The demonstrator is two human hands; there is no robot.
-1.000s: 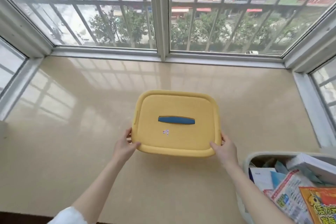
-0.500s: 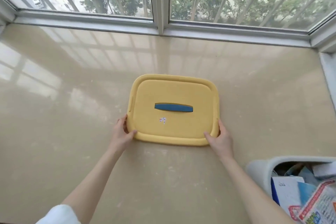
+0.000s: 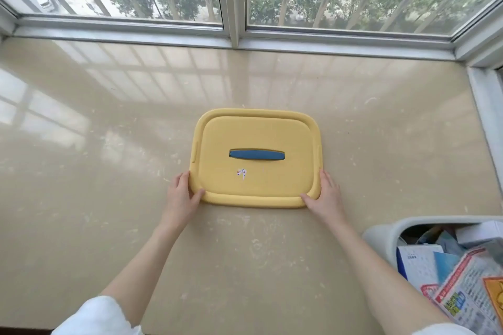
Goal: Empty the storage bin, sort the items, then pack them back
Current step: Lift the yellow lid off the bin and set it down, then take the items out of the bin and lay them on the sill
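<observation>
**While my left hand and right hand hold the yellow lid, the storage bin stands open at four o'clock**

As the grey bin stands uncovered, I can see part of its load. A white box with small print sits at its near left. A printed packet in red, white and yellow slants across the front, and bluish and white pieces are crowded behind. The frame cuts off the rest.

My hands are apart, one on each near corner of the lid. Each thumb lies over the near rim and the fingers run up the side edge. The lid sits flat at twelve o'clock on the stone sill, blue handle up, with a small sticker just below the handle.

The lid's far edge is well short of the window frame at twelve. Broad stone stretches toward nine o'clock. At three o'clock the side frame is nearer, and the bin's rim lies near my right forearm at four.
</observation>
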